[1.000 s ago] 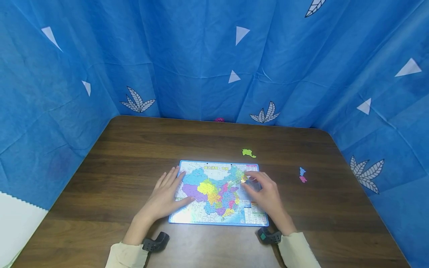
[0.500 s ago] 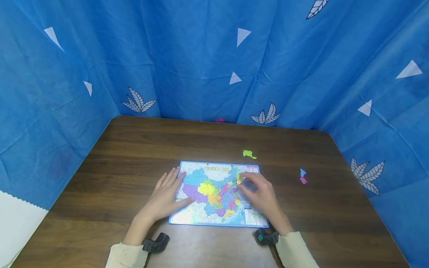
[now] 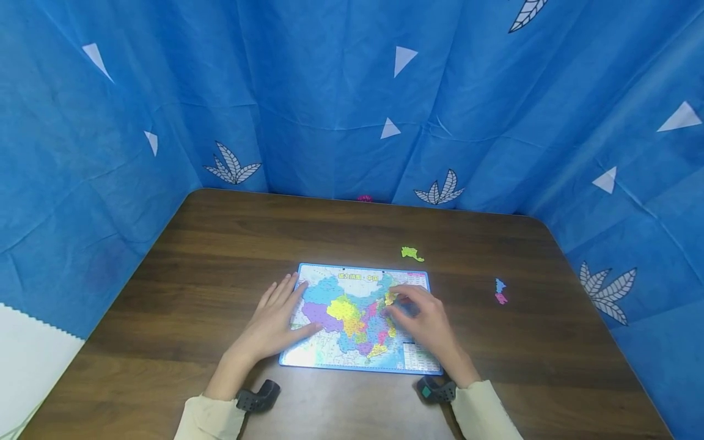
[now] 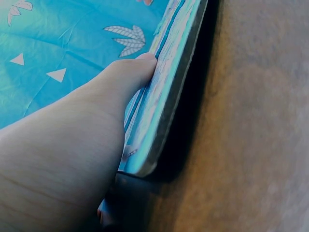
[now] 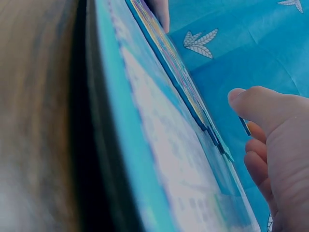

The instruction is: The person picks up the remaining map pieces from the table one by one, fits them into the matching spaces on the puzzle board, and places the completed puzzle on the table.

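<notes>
Head view, left hand (image 3: 271, 328): I rest it, fingers spread, on the left edge of the map board (image 3: 341, 359).
Right hand (image 3: 423, 316): I pinch a thin yellow piece (image 3: 390, 299) between thumb and fingers, over the board's right part.
Map board: lies between my hands, partly under both.
Green piece (image 3: 410, 253): beyond my right hand, past the board.
Blue piece (image 3: 500, 285), pink piece (image 3: 501, 298): right of that hand, close together.
</notes>
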`<state>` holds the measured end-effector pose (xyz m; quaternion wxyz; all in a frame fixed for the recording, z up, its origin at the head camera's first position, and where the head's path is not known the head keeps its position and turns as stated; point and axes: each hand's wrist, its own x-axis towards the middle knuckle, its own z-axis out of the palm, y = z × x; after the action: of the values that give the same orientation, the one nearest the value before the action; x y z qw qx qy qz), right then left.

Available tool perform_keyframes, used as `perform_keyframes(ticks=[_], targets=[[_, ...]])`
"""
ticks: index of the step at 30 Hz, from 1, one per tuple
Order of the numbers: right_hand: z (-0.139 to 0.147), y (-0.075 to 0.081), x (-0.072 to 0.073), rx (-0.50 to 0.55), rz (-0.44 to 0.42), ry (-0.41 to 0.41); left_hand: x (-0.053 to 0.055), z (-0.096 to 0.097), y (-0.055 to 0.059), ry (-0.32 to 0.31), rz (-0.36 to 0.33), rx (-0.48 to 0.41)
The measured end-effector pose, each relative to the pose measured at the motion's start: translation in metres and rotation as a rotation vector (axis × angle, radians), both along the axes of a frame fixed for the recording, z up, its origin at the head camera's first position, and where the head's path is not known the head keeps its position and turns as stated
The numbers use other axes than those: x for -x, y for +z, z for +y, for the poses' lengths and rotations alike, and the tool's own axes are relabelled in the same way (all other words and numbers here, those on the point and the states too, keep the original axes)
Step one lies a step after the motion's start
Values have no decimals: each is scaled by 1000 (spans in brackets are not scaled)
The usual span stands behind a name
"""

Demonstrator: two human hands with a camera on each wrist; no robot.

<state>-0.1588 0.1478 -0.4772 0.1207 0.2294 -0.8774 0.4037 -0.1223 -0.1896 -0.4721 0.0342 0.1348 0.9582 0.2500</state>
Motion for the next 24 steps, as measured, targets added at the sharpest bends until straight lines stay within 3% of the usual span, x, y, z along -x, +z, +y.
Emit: perform_keyframes(ticks=[7,19,24], targets=[[-3,-1,1,-45,-10,36,0,0,0,4,10,-17],[-11,-1,2,-134,-127,-8,0,1,-1,9,-12,-12],[-12,-3,3,-148,-127,-10,0,2,0,9,-18,-11]])
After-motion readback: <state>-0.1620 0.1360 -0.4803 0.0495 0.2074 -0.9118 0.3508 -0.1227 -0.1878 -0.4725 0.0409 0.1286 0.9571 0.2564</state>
